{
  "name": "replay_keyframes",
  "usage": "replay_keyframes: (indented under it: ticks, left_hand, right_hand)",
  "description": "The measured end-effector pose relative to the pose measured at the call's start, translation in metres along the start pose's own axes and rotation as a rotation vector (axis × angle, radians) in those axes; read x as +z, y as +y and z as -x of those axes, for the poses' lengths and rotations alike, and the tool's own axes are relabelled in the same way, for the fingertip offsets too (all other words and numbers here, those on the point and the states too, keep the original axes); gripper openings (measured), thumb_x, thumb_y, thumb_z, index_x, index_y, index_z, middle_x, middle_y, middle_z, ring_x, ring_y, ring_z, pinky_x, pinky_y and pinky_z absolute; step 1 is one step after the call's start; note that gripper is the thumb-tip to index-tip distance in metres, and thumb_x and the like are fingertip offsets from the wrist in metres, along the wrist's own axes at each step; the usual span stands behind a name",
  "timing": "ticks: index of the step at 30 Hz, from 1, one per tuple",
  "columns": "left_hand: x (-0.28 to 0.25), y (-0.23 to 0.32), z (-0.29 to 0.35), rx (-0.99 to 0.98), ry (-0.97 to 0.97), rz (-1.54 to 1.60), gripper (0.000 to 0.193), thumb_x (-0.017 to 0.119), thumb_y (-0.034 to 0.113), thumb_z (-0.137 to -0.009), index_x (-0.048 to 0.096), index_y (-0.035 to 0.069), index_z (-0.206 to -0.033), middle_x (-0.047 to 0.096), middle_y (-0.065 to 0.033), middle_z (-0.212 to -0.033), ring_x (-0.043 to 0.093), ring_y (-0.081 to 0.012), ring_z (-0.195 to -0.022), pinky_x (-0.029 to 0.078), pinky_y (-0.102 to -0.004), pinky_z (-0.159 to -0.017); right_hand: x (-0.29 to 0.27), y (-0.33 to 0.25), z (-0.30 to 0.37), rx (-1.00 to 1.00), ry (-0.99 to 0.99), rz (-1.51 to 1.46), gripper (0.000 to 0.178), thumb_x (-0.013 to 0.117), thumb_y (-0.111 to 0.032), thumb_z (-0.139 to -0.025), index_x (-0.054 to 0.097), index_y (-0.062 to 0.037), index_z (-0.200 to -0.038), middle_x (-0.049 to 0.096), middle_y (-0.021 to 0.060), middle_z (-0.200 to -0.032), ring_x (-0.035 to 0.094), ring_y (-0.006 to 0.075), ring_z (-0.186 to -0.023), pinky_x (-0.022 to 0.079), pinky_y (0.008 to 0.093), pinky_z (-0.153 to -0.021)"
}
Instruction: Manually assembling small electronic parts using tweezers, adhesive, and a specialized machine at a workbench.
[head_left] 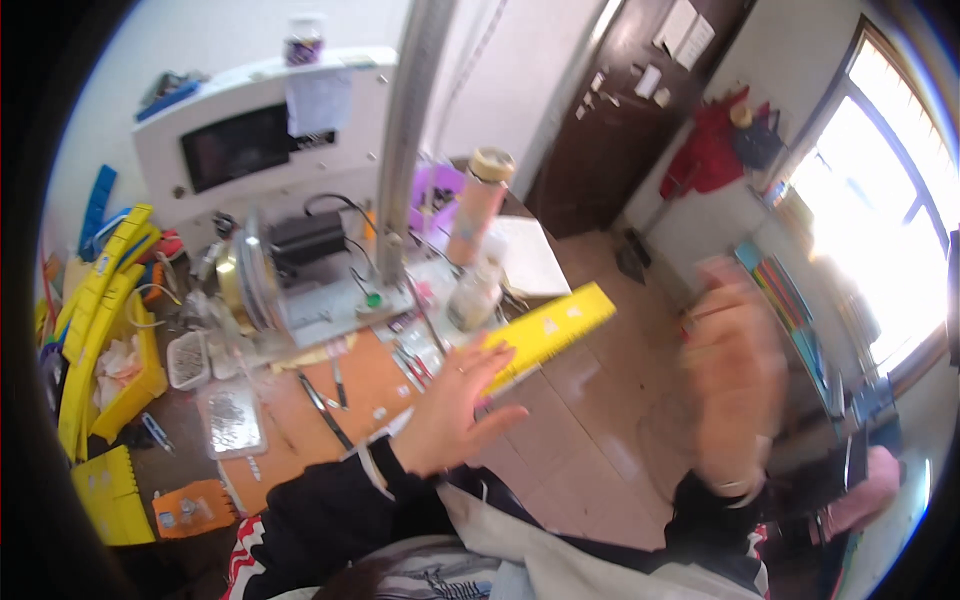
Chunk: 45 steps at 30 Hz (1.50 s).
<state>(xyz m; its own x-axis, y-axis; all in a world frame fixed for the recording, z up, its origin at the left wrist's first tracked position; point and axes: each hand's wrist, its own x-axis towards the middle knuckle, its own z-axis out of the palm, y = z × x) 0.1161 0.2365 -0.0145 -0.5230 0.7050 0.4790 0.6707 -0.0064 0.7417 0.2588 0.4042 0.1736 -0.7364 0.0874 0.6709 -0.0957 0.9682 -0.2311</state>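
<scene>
From the head, the clock face centred on the picture: the yellow bar (585, 312) lies just off centre toward 4 o'clock, slanting up and away from the left hand (450, 412). That hand's fingers reach over the bar's near end with the thumb spread away; I cannot tell whether they grasp it or merely rest on it. The right hand (735, 375) is raised between 3 and 4 o'clock, too blurred to tell how its fingers stand.

The brown worktable (175, 435) spreads from 7 to 12. At 8 lies an orange mat (375, 372) with black-handled tools (325, 412) on it, and farther out toward 8 a clear tray (233, 418). Yellow strips (92, 310) are heaped at 9, a white machine panel (160, 150) stands at 10, and a pink bottle (475, 215) at 12.

Beyond the table, tiled floor (600, 415) shows at 4 to 5. A dark door (600, 150) stands at 1, a red garment (712, 150) hangs at 2, and a bright window (885, 180) glares between 2 and 3.
</scene>
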Motion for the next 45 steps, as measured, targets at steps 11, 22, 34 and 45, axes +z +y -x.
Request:
replay_keyframes:
  ticks: [11, 22, 34, 45]
  left_hand:
    - [-0.1, 0.05, 0.075, -0.23, 0.229, 0.764, 0.032, 0.051, 0.01, -0.102, 0.056, 0.003, -0.133, 0.06, -0.0024, -0.086, 0.057, -0.009, -0.077, 0.046, -0.0252, -0.067]
    - [-0.081, -0.011, 0.109, -0.538, 0.465, 0.51, 0.02, 0.055, 0.017, -0.103, 0.067, 0.002, -0.099, 0.051, 0.0046, -0.063, 0.045, -0.0028, -0.053, 0.036, -0.0182, -0.05]
    - [-0.134, 0.019, 0.107, -0.41, 0.427, 0.399, 0.022, 0.052, 0.016, -0.102, 0.069, 0.003, -0.095, 0.05, 0.0061, -0.062, 0.042, -0.0035, -0.053, 0.03, -0.019, -0.049]
    - [-0.12, -0.015, 0.112, -0.48, 0.422, 0.495, 0.022, 0.054, 0.019, -0.102, 0.07, 0.005, -0.096, 0.048, 0.0064, -0.061, 0.042, -0.0029, -0.052, 0.031, -0.0199, -0.047]
  right_hand:
    - [0.1, -0.05, -0.092, -0.357, 0.066, -0.501, 0.007, 0.062, 0.001, -0.085, 0.057, -0.0007, -0.09, 0.058, 0.017, -0.099, 0.054, 0.0388, -0.11, 0.039, 0.0423, -0.1]
    - [0.081, -0.038, -0.295, -0.375, 0.673, -0.051, 0.018, 0.061, -0.016, -0.094, 0.065, 0.0009, -0.095, 0.062, 0.0177, -0.104, 0.053, 0.0354, -0.107, 0.041, 0.0427, -0.096]
    - [0.049, -0.039, -0.407, -0.03, 0.671, -0.342, 0.036, 0.061, -0.032, -0.093, 0.069, 0.0028, -0.099, 0.07, 0.0226, -0.094, 0.067, 0.0358, -0.091, 0.05, 0.0409, -0.083]
    - [0.061, -0.031, -0.341, 0.016, 0.685, -0.827, 0.027, 0.062, -0.027, -0.097, 0.067, -0.003, -0.11, 0.063, 0.0026, -0.098, 0.056, 0.0113, -0.087, 0.045, 0.0272, -0.08]
